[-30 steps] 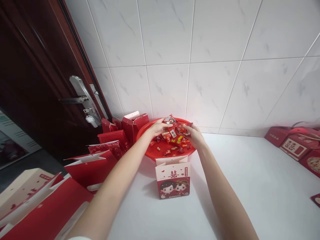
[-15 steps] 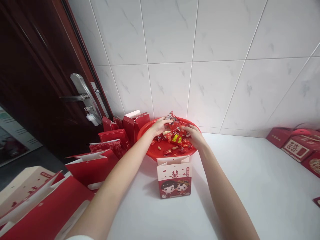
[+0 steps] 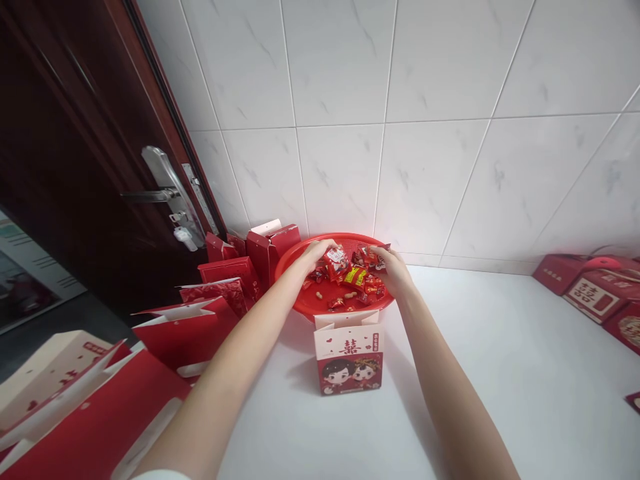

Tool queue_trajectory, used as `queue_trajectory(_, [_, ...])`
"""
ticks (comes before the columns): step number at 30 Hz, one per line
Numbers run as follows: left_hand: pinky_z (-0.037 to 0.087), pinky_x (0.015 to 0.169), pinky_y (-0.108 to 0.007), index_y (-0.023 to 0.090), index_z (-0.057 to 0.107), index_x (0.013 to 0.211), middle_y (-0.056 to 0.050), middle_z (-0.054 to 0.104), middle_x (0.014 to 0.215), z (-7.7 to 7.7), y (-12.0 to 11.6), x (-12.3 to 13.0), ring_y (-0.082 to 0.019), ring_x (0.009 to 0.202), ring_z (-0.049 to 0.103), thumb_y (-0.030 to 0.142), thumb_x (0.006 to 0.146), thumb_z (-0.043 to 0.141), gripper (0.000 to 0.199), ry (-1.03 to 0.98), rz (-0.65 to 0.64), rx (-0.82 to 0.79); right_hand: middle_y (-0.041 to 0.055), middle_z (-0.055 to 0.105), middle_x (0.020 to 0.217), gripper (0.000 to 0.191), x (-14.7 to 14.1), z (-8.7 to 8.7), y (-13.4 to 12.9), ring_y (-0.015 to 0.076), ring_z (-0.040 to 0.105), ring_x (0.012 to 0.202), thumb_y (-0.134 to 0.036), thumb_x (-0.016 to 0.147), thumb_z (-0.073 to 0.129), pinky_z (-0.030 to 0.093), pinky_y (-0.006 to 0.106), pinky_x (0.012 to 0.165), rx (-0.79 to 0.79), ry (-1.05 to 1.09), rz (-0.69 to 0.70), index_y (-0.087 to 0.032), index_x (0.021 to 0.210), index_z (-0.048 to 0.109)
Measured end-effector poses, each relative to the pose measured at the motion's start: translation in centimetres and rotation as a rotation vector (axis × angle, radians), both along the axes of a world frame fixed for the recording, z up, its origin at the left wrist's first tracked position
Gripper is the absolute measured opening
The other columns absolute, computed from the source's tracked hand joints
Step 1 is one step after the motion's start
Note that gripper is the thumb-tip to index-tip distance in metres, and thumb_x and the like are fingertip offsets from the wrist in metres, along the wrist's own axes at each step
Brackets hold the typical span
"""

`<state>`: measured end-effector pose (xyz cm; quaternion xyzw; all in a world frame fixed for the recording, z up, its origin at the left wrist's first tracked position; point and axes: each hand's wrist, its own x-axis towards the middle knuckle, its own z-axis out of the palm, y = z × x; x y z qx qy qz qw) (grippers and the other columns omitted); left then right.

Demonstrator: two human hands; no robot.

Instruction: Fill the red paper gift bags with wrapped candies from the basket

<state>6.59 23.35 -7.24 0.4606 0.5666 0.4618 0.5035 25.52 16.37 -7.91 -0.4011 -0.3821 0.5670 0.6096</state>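
Observation:
A round red plastic basket [image 3: 313,305] holds wrapped candies and a few loose peanuts [image 3: 351,295]. Over its left side, my left hand [image 3: 319,253] is closed on a red and white candy packet [image 3: 337,263]. At the right side, my right hand [image 3: 393,268] pinches a red candy packet [image 3: 376,256]. A yellow-labelled packet [image 3: 356,275] lies between the hands. Just in front of the basket, a cream and red paper gift box [image 3: 349,360] printed with a cartoon couple stands upright with its top open.
Several red and cream gift boxes [image 3: 183,333] stand in a row at left, close to my left forearm. More red boxes [image 3: 595,293] sit at the far right on the white table [image 3: 480,333]. A tiled wall [image 3: 340,180] rises behind the basket; a dark door [image 3: 100,133] is at left.
My left hand has brought its packet down and turned its printed face toward me. My right hand has lifted a packet slightly at the basket's right. The gift box has stayed put.

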Motion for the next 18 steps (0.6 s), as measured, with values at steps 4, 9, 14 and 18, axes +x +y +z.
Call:
queue_trajectory(4, [0.051, 0.062, -0.025, 0.017, 0.062, 0.063, -0.003, 0.067, 0.065, 0.1, -0.2, 0.0, -0.014, 0.059, 0.063, 0.013, 0.07, 0.064, 0.008, 0.018, -0.03, -0.073, 0.0016, 0.074, 0.08, 0.011, 0.0, 0.1, 0.0, 0.0218, 0.07, 0.081, -0.029, 0.068, 0.076, 0.053, 0.028, 0.06, 0.007, 0.02, 0.018, -0.022, 0.073, 0.069])
queue_trajectory(9, [0.056, 0.071, -0.027, 0.017, 0.068, 0.074, -0.004, 0.07, 0.073, 0.4, -0.4, 0.1, -0.017, 0.067, 0.069, 0.011, 0.07, 0.066, 0.008, 0.056, -0.064, -0.09, 0.0013, 0.074, 0.081, 0.013, 0.0, 0.1, 0.1, 0.021, 0.071, 0.077, -0.028, 0.07, 0.078, 0.055, 0.029, 0.061, 0.023, 0.028, 0.044, -0.023, 0.075, 0.067])
queue_trajectory(14, [0.055, 0.073, -0.028, 0.021, 0.074, 0.089, -0.003, 0.072, 0.074, -0.1, -0.2, -0.1, -0.019, 0.074, 0.071, 0.006, 0.068, 0.06, 0.029, 0.192, -0.039, -0.063, 0.001, 0.074, 0.082, 0.013, 0.0, 0.1, 0.1, 0.0201, 0.071, 0.078, -0.029, 0.071, 0.079, 0.055, 0.028, 0.06, 0.022, 0.022, 0.045, -0.022, 0.076, 0.069])
queue_trajectory(18, [0.052, 0.08, -0.029, 0.02, 0.072, 0.071, -0.005, 0.075, 0.079, -0.8, 0.3, -0.7, -0.022, 0.087, 0.071, 0.003, 0.065, 0.061, 0.021, 0.382, 0.031, 0.0, 0.0014, 0.074, 0.081, 0.012, 0.0, 0.1, -0.1, 0.02, 0.071, 0.077, -0.028, 0.072, 0.077, 0.055, 0.028, 0.06, 0.021, 0.016, 0.043, -0.022, 0.075, 0.068])
